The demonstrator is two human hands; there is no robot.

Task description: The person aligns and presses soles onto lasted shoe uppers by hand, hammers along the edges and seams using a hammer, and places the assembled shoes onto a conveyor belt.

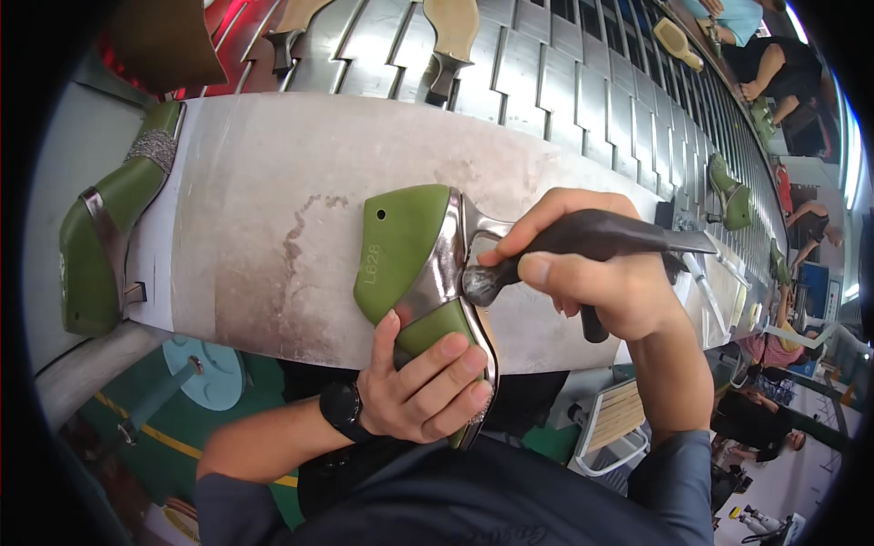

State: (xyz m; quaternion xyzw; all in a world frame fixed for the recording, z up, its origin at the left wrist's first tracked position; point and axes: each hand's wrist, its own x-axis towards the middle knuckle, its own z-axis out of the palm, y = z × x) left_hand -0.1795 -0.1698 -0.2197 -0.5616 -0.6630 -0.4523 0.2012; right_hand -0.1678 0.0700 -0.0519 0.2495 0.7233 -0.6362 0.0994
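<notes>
A green shoe last [403, 238] with a shiny metallic strap [444, 264] across it lies tilted over the front part of the workbench. My left hand [426, 387] is wrapped round its lower, toe-side part, fingers over the front. A slim metallic heel [490, 226] juts from the last toward my right hand. My right hand [592, 278] grips a dark hammer [601, 235]. Its rounded striking face [482, 286] rests at or just above the sole edge beside the strap; I cannot tell whether they touch. Part of the tool is hidden by my fingers.
Another strapped green last [109, 232] lies at the bench's left end. Beyond the workbench [250, 173] runs a slatted metal conveyor [537, 77] carrying tan heeled soles [451, 32] and a green last [728, 193]. A blue stool [208, 371] stands lower left. Several people work at right.
</notes>
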